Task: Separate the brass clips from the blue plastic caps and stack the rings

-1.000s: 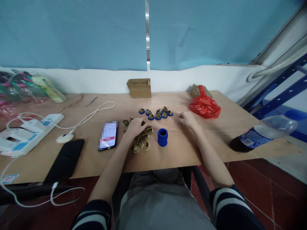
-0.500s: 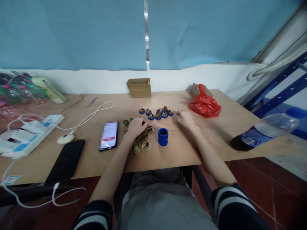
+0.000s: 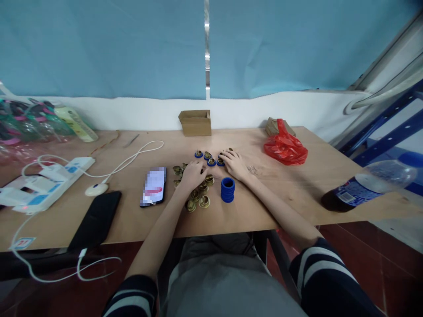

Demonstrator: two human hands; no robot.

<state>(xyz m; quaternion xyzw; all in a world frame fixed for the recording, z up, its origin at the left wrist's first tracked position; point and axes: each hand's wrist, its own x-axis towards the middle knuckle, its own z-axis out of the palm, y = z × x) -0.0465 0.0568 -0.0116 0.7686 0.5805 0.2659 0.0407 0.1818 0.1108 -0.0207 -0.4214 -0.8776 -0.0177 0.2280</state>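
Blue sheeting (image 3: 105, 48) covered the upper back, split by a bright vertical strip (image 3: 207, 48); white wall (image 3: 142, 115) showed below. Light wood surface (image 3: 297, 189) stood near the wall, red tiled floor (image 3: 363, 251) underneath. Blue perforated metal frame (image 3: 398, 127) at far right, dark chair (image 3: 280, 257) at the near edge

Everything on bench (image 3: 228, 220). Middle: ring stack (image 3: 228, 193) toward front edge. Left of it, loose caps (image 3: 204, 201), left hand (image 3: 193, 177) over part of them. Behind stack, ringed caps (image 3: 211, 162), right hand (image 3: 235, 164) over some. Box (image 3: 196, 125) at back, behind those. Bag (image 3: 286, 147) back right; drink bottle (image 3: 346, 191) right end. Phone (image 3: 153, 187) left of loose caps, flat device (image 3: 95, 220) farther left at front edge, then power strip (image 3: 81, 165), bottles (image 3: 42, 125) behind strip.
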